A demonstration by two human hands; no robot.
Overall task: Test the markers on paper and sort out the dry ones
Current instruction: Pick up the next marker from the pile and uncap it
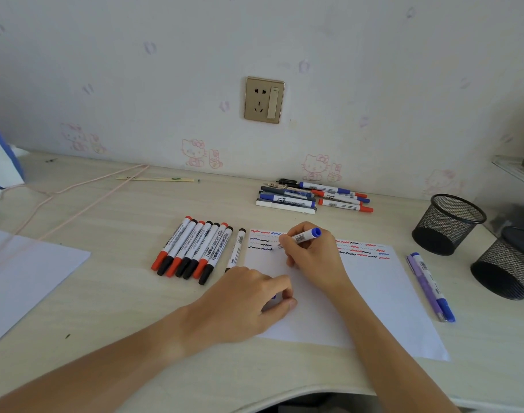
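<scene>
A white sheet of paper [383, 296] lies on the desk, its top edge covered with red, blue and black squiggles. My right hand [313, 257] grips a blue marker [304, 237] with its tip on the paper among the squiggles. My left hand [252, 299] rests on the paper's left edge and pinches a small blue cap [274, 297], mostly hidden by the fingers. A row of several red and black markers [192, 251] lies left of the paper, one black marker [236, 250] beside it. Another pile of markers [314, 196] sits near the wall.
Two black mesh pen cups [447, 223] [505, 265] lie on their sides at the right. A purple pen and a blue marker [432, 286] lie right of the paper. Another white sheet [25, 272] is at the left, with a pink cord [76, 201] and chopsticks [155, 179] behind.
</scene>
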